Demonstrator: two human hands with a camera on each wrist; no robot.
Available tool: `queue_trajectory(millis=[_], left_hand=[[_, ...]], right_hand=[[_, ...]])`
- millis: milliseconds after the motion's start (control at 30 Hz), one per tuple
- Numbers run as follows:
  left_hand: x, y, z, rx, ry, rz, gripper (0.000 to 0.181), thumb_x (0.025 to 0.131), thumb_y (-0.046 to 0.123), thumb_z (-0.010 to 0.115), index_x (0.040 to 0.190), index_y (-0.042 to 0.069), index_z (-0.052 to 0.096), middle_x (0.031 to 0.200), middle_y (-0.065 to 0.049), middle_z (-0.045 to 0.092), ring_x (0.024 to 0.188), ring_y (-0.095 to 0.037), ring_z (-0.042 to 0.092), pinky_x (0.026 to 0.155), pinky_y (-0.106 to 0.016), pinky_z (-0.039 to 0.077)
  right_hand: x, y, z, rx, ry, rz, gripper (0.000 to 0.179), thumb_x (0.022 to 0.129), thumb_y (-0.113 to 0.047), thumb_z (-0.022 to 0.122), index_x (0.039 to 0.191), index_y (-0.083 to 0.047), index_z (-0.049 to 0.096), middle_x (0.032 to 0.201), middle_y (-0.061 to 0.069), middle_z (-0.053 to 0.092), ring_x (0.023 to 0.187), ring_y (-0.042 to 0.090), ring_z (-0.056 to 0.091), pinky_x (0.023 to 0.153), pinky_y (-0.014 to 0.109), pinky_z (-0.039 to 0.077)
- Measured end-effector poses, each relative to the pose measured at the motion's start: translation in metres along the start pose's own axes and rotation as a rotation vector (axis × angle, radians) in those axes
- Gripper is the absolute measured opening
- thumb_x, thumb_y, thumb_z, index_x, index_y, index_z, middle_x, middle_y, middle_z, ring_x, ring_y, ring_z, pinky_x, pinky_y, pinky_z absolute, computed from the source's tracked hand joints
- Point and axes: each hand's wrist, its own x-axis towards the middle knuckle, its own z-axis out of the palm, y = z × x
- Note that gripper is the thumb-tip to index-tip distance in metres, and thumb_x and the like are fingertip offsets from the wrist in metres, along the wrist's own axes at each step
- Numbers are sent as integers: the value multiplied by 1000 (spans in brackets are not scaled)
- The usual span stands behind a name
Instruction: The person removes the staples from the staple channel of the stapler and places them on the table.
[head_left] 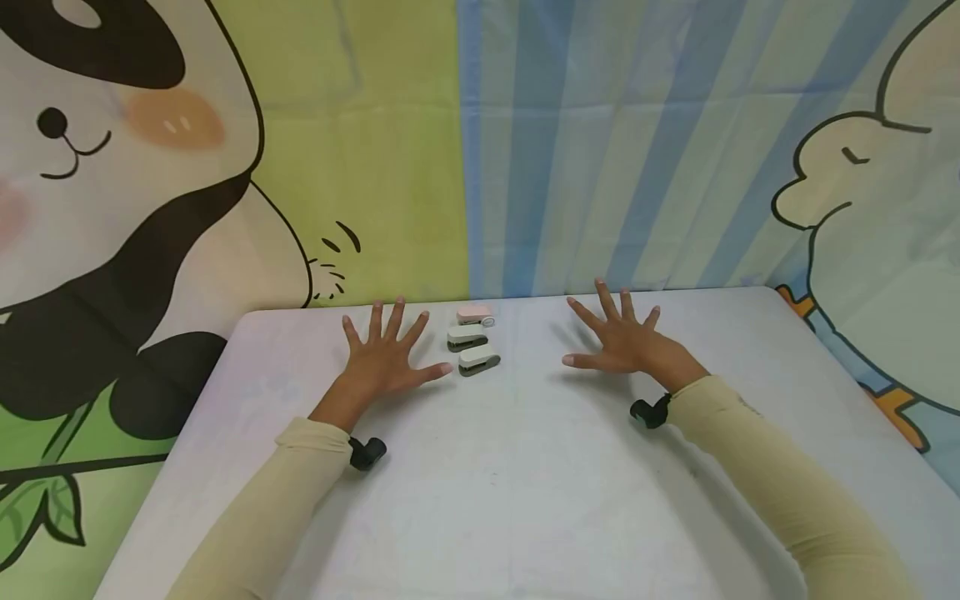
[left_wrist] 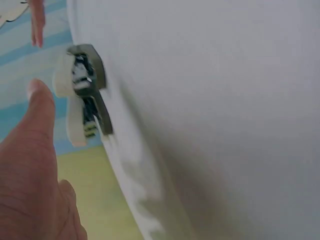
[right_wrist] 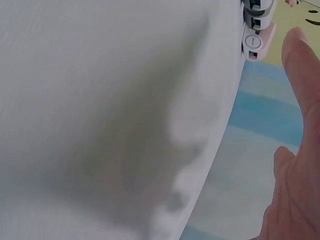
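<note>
Three staplers stand in a short row near the table's far edge. The farthest is a pink stapler (head_left: 474, 314); in front of it are a white-and-grey stapler (head_left: 467, 337) and a nearer white-and-grey stapler (head_left: 478, 359). My left hand (head_left: 384, 362) hovers just left of them, fingers spread, its thumb pointing at the nearest one without gripping it. To their right, farther off, my right hand (head_left: 622, 340) is also spread above the table and holds nothing. In the right wrist view the pink stapler (right_wrist: 254, 44) shows a round mark on its end.
A white cloth covers the table (head_left: 495, 483). Behind its far edge hangs a printed curtain (head_left: 390, 150) with a panda and stripes. Each wrist carries a small black camera, the left camera (head_left: 367, 454) and the right camera (head_left: 651, 412).
</note>
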Motion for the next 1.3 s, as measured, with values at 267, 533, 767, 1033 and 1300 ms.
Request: queue_trajectory(millis=[267,533,767,1033,1300], left_hand=[[-5,17,-13,-185,45,-49,102,77,81,52,143,4,47,135,-23,50,125,-44,39,94,-59,36],[-2,27,-17,-490,73,29,67,83,55,70,124,2,63,111,-15,67,100,-29,62,80,-43,50],[3,38,-4,-716,96,73,52,87,47,70,119,6,68,111,-7,67,106,-24,60,86,-42,49],[9,53,15,-820,44,135,50,86,28,76,127,3,62,112,-12,66,100,-21,61,83,-38,48],[16,57,25,-699,111,250,49,83,9,77,128,0,59,116,-13,64,98,-20,59,86,-39,47]], right_hand=[[11,-17,2,312,33,-132,95,87,-70,52,158,-26,6,161,14,-5,144,43,-3,102,74,6],[23,-34,4,560,200,-271,61,92,-40,67,141,-7,50,141,12,49,128,32,46,102,50,37],[30,-54,9,729,210,-304,40,95,-25,66,127,-1,62,123,11,63,108,25,60,93,39,47],[40,-79,21,759,168,-385,33,93,-13,68,123,1,64,120,11,64,108,24,61,94,37,47],[48,-95,35,748,124,-430,39,91,-6,69,128,0,60,128,13,59,108,26,62,86,30,51]])
